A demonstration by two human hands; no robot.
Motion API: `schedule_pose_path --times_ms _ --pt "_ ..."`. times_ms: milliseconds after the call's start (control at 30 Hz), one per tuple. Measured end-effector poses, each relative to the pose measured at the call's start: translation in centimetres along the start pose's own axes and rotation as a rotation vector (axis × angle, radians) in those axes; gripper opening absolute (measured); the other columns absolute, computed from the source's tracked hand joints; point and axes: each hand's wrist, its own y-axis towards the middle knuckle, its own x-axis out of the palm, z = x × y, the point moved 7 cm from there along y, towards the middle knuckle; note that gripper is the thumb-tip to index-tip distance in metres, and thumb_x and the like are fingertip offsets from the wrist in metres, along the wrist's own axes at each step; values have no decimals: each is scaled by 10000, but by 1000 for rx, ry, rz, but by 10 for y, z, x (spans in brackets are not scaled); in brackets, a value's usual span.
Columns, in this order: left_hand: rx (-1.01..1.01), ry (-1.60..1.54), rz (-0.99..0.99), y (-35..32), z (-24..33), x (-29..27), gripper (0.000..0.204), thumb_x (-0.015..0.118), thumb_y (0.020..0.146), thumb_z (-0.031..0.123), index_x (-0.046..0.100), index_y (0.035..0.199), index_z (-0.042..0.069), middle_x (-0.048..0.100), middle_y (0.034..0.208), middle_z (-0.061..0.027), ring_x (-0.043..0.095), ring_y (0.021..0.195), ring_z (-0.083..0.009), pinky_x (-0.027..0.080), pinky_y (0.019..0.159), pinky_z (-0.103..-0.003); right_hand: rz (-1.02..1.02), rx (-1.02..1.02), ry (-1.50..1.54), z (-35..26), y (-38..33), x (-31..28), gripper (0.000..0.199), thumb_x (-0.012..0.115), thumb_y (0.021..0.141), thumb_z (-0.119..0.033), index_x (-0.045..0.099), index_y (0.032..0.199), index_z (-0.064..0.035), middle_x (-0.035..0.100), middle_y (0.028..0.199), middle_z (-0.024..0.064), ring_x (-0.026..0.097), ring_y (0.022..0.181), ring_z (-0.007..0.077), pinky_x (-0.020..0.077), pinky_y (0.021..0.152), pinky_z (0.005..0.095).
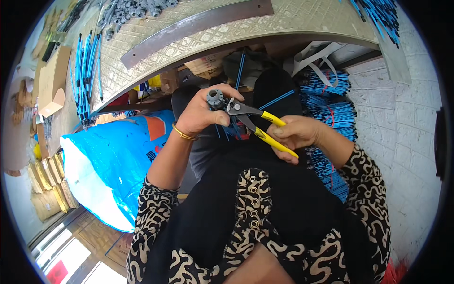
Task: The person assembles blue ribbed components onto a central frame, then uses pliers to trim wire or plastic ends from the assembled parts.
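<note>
1. Pinching a grey fitting (214, 98), my left hand (201, 112) has thumb and fingers closed around it, the holed end facing up.
2. My right hand (297, 132) is wrapped loosely about the yellow handles of the pliers (247, 110); the handles stand spread apart.
3. The pliers' head lies just beside the fitting, close to my left thumb; I cannot tell whether its jaws bite on anything.
4. So the fitting sits above my lap, between my left fingers and the pliers' head.
5. A yellow bangle (184, 135) circles my left wrist, and patterned sleeves cover both forearms.
6. Past my hands, a few blue rods (278, 99) slant over my dark trousers.
7. To my left stands a blue sack (106, 154); to my right, bundles (333, 114) of blue rods are stacked near a white wall (395, 106).
8. Ahead, the bench (326, 19) carries a metal strip (198, 29) and a heap of grey fittings (137, 12).
</note>
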Motion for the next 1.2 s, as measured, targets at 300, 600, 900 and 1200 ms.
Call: schedule_pose_path --times_ms 300,600,900,1200 --pt "-12 135 -151 4 3 8 385 784 592 149 607 911 28 567 889 -59 521 817 -147 409 739 -268 399 148 -602 -61 -33 20 361 537 871 -322 555 840 38 624 905 226 662 761 266 559 675 349" --pt "-27 150 -129 5 -1 11 383 782 588 123 607 914 24 568 887 -62 517 817 -152 406 741 -270 482 215 -916 -75 -38 27 357 530 879 -320 569 955 26 647 877 150 664 738 208 555 640 302" --pt "52 224 -177 6 0 10 360 786 635 118 607 938 43 555 893 -32 512 834 -129 396 758 -265 498 290 -876 -77 -42 29 309 475 915 -269 548 1008 17 644 829 122 664 703 188 559 608 288" --pt "107 271 -164 6 3 13 405 804 579 161 604 898 13 566 892 -101 518 814 -189 408 728 -294 519 269 -862 -75 -43 37 293 469 919 -257 546 994 16 641 815 121 657 665 182 557 578 278"
